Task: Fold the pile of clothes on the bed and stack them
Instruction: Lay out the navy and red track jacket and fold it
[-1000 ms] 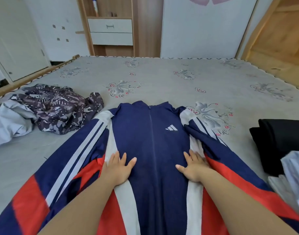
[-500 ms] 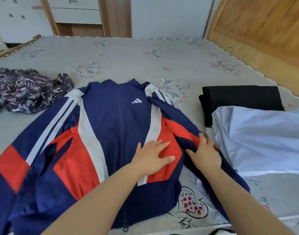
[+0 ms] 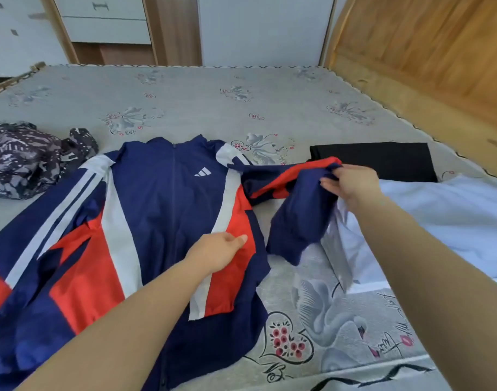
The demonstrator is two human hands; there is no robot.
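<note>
Right hand (image 3: pixel 351 183) gripping raised jacket sleeve (image 3: pixel 295 210), left hand (image 3: pixel 217 251) flat on jacket (image 3: pixel 162 210), bare mattress (image 3: pixel 213 103) beyond.

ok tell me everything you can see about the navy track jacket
The navy track jacket lies front up on the bed, zipped, collar toward the far side. It looks like thin, slick sports fabric, with red panels, white stripes and a small white chest logo. The left hand rests on its red side panel. The right hand grips one sleeve, lifting it so the cuff end hangs. The other sleeve lies spread flat, its end out of frame.
</note>
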